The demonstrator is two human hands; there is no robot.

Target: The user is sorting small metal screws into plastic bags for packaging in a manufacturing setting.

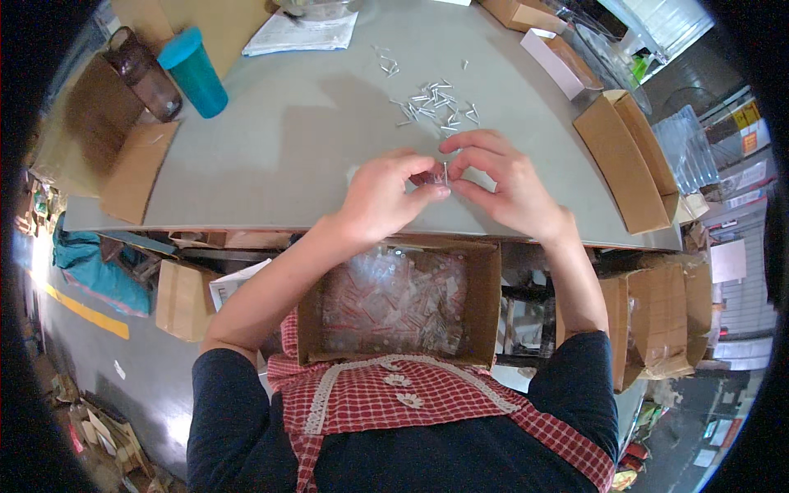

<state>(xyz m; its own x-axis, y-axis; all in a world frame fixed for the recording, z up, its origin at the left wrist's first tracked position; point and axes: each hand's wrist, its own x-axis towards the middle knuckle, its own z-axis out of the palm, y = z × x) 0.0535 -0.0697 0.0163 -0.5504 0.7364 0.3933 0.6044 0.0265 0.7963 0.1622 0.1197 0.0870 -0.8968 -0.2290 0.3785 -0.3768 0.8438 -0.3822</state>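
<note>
My two hands meet above the near part of the grey table. My left hand (pixel 382 193) pinches a small clear plastic piece (pixel 427 177) between thumb and fingers; its exact kind is too small to tell. A thin silvery metal pin (pixel 445 171) stands upright at the fingertips of my right hand (pixel 509 181), whose thumb and index finger close on it. The pin is right against the plastic piece. Just beyond my hands lies a loose pile of similar metal pins (pixel 436 100). Below them, an open cardboard box (pixel 481 304) holds many small clear plastic pieces (pixel 378 287).
At the far left of the table (pixel 246 156) stand a teal cup (pixel 195 74) and a dark translucent bottle (pixel 144 78). Papers (pixel 300 33) lie at the back. Open cardboard boxes (pixel 629 156) line the right edge. More cartons (pixel 649 320) stand below on the right.
</note>
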